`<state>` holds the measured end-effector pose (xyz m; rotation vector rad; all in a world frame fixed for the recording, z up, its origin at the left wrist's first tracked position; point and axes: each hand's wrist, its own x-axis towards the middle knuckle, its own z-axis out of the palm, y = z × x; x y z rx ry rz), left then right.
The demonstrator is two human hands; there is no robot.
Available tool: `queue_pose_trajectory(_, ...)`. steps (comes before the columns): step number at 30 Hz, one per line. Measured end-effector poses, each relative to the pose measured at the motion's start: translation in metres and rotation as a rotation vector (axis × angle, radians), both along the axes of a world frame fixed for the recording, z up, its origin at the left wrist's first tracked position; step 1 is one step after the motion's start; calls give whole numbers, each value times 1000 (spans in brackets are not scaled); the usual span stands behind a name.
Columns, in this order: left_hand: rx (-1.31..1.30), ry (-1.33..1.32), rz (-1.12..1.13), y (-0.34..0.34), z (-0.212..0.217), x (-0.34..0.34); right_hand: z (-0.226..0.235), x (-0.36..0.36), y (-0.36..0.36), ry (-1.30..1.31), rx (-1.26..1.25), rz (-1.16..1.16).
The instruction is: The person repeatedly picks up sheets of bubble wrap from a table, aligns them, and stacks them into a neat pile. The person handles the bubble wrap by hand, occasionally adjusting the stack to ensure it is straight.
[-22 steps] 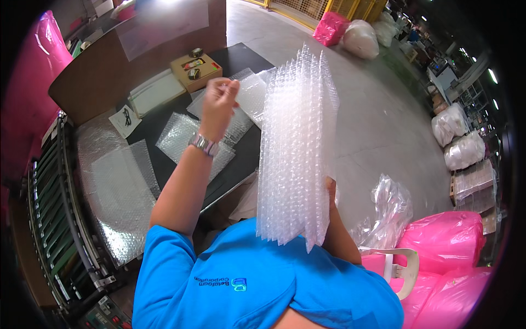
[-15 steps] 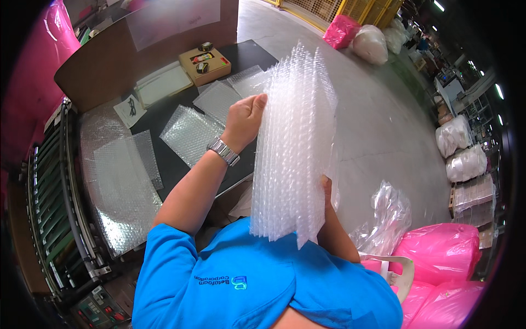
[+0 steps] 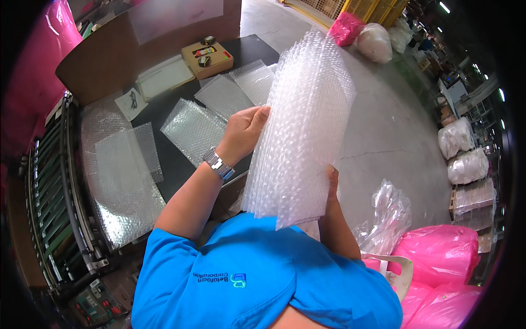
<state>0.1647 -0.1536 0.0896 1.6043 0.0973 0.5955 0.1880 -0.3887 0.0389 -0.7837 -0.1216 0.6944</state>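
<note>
A thick stack of clear bubble wrap sheets (image 3: 301,131) is held upright in front of my chest, its layered edges fanned on the left side. My left hand (image 3: 245,131), with a metal watch at the wrist, grips the stack's left edge, thumb on top. On the opposite edge, lower down, my right hand (image 3: 331,189) is closed round the stack; most of its fingers are hidden behind the sheets. Other bubble wrap sheets (image 3: 192,129) lie on the black table (image 3: 249,52) past my left arm, and a larger pile (image 3: 123,175) rests at its left end.
A cardboard box (image 3: 211,59) with tape measures and a stack of papers (image 3: 164,77) stand on the table by a brown panel (image 3: 98,66). A roller machine (image 3: 52,203) borders the left. Pink wrapped bundles (image 3: 438,252) and crumpled clear plastic (image 3: 389,211) sit at lower right.
The bubble wrap stack has turned so its broad face shows more, and its top leans right. My left hand has come slightly lower, still gripping the edge.
</note>
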Motion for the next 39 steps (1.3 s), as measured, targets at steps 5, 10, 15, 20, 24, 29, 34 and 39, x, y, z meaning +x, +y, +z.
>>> queue_pose_trajectory(5, -19, 43, 411, 41, -4, -4, -4, 2, 6, 30, -5, -96)
queue_pose_trajectory(10, -163, 152, 89, 30, 11, -40, 2, 1, 5, -35, -63, -72)
queue_pose_trajectory(15, 194, 163, 48, 12, -2, -46, -8, 5, 8, -152, -86, -39)
queue_pose_trajectory(20, -80, 45, 260, 25, -8, -48, -6, 7, 17, -392, -165, -103)
queue_pose_trajectory(24, -385, -109, 334, 44, 1, -60, -1, 8, 19, -378, -163, -142)
queue_pose_trajectory(29, 146, 48, 129, 20, 13, -74, 16, 6, 27, -448, -127, -137)
queue_pose_trajectory(34, 259, 8, 322, 17, 4, -74, 20, 4, 32, -471, -120, -142)
queue_pose_trajectory(39, -10, -23, 300, 37, 11, -66, 14, 3, 28, -495, -137, -122)
